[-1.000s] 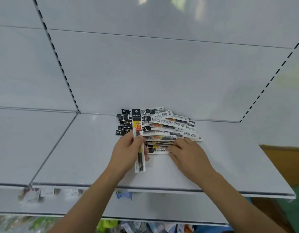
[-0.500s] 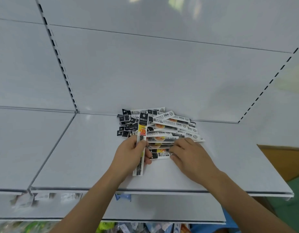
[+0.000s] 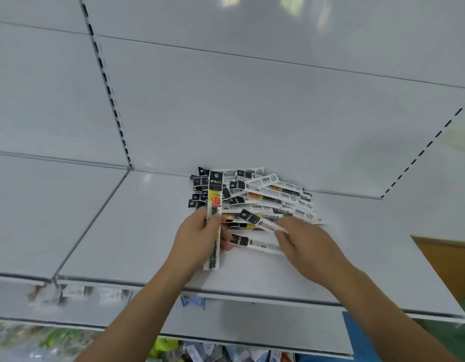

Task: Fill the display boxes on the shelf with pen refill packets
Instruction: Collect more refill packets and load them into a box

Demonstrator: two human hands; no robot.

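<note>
A loose pile of pen refill packets (image 3: 268,197), black, white and yellow, lies on the white shelf (image 3: 137,231) near the back wall. My left hand (image 3: 197,239) grips one long packet (image 3: 214,205) upright, its black-and-yellow top pointing away from me. To its right, my right hand (image 3: 307,246) pinches the end of another packet (image 3: 257,220) and lifts it slightly off the pile's near side. One more packet (image 3: 252,242) lies flat between the two hands. No display box is in view.
White back panels with slotted uprights (image 3: 108,90) rise behind the shelf. A second shelf section (image 3: 43,212) adjoins on the left. Price tags (image 3: 77,292) hang on the front edge. Packaged goods (image 3: 168,351) sit below. A brown surface (image 3: 451,262) shows at right.
My right hand went from resting flat on the pile to pinching one packet and raising its end. The left hand shifted the upright packet slightly; the view drifted.
</note>
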